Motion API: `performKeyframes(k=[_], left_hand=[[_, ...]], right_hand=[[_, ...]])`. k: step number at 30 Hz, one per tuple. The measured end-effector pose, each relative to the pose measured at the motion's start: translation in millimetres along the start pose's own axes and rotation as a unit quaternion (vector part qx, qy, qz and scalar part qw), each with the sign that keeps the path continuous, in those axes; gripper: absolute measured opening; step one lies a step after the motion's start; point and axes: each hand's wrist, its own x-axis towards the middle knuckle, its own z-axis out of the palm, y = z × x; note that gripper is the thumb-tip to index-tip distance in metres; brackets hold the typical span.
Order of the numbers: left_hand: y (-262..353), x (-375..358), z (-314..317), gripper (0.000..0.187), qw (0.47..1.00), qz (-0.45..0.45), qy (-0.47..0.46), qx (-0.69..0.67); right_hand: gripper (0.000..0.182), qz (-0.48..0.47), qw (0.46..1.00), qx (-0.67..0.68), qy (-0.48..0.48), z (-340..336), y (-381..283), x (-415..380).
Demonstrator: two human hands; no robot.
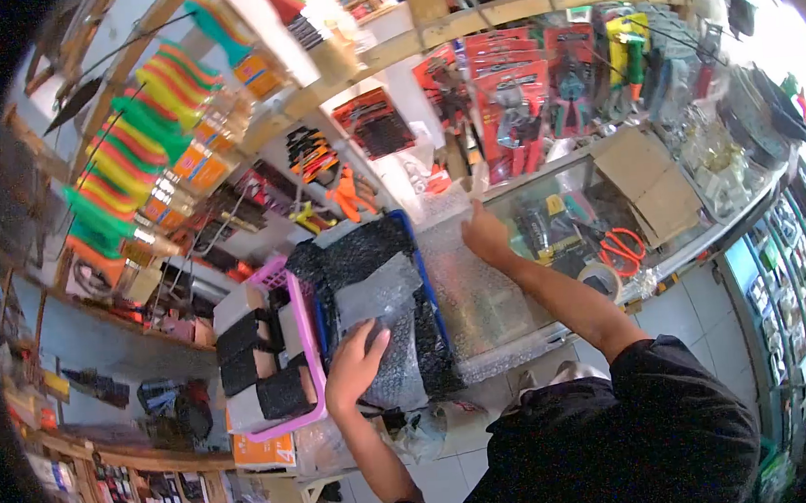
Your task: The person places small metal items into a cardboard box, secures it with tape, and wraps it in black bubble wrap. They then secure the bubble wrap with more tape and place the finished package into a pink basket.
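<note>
My left hand (356,369) is over a blue tray (427,287), its thumb and fingers curled around a small dark thing (378,335) that I cannot make out. Beneath it lies grey bubble wrap (373,291), with black bubble wrap (342,248) around it in the tray. Further right, my right hand (487,234) is closed at the upper edge of a clear bubble wrap sheet (467,294). That sheet lies over the left part of a glass counter (544,330). The right fingertips are partly hidden.
A pink basket (314,374) of black-wrapped boxes stands left of the tray. On the counter are orange-handled scissors (622,250), a tape roll (599,280) and cardboard (646,188). Packaged pliers (571,81) hang behind, and colourful-handled brushes (125,159) hang at upper left.
</note>
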Motion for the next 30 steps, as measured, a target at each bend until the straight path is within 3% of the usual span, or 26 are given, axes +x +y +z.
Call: performKeyframes(k=[4,7,10,12,14,17,20,24,27,30], left_hand=[[43,-21,6,0.052,0.988,0.118,0.097,-0.038],[68,-30,27,0.046,0.972,0.168,0.126,-0.106],[100,-33,69,0.039,0.96,0.173,0.129,-0.177],[126,-30,105,0.039,0.961,0.19,0.085,-0.18],[145,-19,144,0.04,0.96,0.227,0.033,-0.162],[176,-5,192,0.043,0.955,0.259,-0.032,-0.143],[210,8,219,0.045,0.948,0.277,-0.054,-0.146],[256,7,230,0.043,0.944,0.291,-0.069,-0.139],[284,35,234,0.041,0.93,0.333,-0.073,-0.139],[315,111,244,0.044,0.928,0.353,-0.044,-0.109]], right_hand=[[0.061,-0.165,0.98,-0.07,0.089,-19,37,-12],[0.051,-0.291,0.952,0.083,0.043,-92,68,-36],[0.04,-0.345,0.932,0.108,0.034,-183,102,-69],[0.03,-0.247,0.965,0.036,0.085,-246,125,-90],[0.028,-0.064,0.973,0.144,0.17,-268,193,-85],[0.028,0.135,0.89,0.337,0.276,-322,238,-101],[0.031,0.212,0.9,0.347,0.155,-344,266,-111],[0.039,0.25,0.806,0.526,0.105,-349,261,-115],[0.043,0.257,0.753,0.598,0.092,-351,262,-113],[0.038,0.25,0.754,0.594,0.127,-343,266,-109]])
